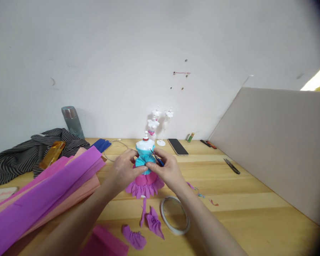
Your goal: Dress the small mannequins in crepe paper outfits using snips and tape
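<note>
Two hands (pixel 122 166) (pixel 168 167), dressed mannequin (pixel 144 146) between them

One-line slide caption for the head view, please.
Left hand and right hand hold pleated turquoise paper against a small white mannequin, above its ruffled purple hem.

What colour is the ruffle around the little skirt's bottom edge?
The ruffle is purple, seen in the head view.

There were two hands (pixel 124 168), one dressed mannequin (pixel 144 145) and three white mannequins (pixel 153 124) behind. The counter (pixel 256 213) carried one black-screened phone (pixel 177 147), one tape ring (pixel 176 232), one bottle (pixel 73 121) and three larger purple scraps (pixel 154 223).
</note>
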`<state>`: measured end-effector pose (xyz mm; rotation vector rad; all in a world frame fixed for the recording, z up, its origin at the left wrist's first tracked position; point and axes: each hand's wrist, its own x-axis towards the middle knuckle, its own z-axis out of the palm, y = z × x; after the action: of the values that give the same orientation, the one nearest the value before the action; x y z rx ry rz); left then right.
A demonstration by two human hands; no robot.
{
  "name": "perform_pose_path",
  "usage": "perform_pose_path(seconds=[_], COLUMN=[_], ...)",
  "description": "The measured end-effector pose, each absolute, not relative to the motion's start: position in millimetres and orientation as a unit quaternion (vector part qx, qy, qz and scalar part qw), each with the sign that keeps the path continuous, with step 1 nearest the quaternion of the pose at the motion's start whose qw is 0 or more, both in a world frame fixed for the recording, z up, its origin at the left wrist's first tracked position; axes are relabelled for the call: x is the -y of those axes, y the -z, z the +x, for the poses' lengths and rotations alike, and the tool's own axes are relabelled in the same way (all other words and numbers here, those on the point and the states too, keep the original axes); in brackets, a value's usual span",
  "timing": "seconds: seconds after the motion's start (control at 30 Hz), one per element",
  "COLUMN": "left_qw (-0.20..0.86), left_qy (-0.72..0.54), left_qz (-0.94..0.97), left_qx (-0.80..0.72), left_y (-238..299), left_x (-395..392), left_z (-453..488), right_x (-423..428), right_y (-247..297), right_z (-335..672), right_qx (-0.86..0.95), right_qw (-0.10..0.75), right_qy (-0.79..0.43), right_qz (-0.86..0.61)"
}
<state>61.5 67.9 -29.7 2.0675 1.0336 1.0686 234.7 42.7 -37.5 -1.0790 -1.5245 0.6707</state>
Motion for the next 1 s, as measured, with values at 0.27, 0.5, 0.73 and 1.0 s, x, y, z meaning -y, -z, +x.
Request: perform_pose_path(seconds=[0.27,0.5,0.73,1.0], left_qw=[0.271,0.245,0.238,0.319], left_qy=[-0.41,-0.413,-0.39,-0.385], left_qz=[0.788,0.801,0.822,0.788], left_qx=[-0.37,-0.358,-0.339,-0.358], left_y=[26,25,27,32], left_x=[-64,-64,-77,-81], left_z=[62,63,55,53], right_x=[-37,-35,-30,-30], right_y=[28,25,20,22], right_z=[232,234,239,241], right_qx=[0.656,0.665,0.671,0.632], right_qw=[0.543,0.533,0.532,0.599], right_qy=[-0.319,-0.322,-0.331,-0.258], right_qz=[-0.416,-0.411,-0.396,-0.418])
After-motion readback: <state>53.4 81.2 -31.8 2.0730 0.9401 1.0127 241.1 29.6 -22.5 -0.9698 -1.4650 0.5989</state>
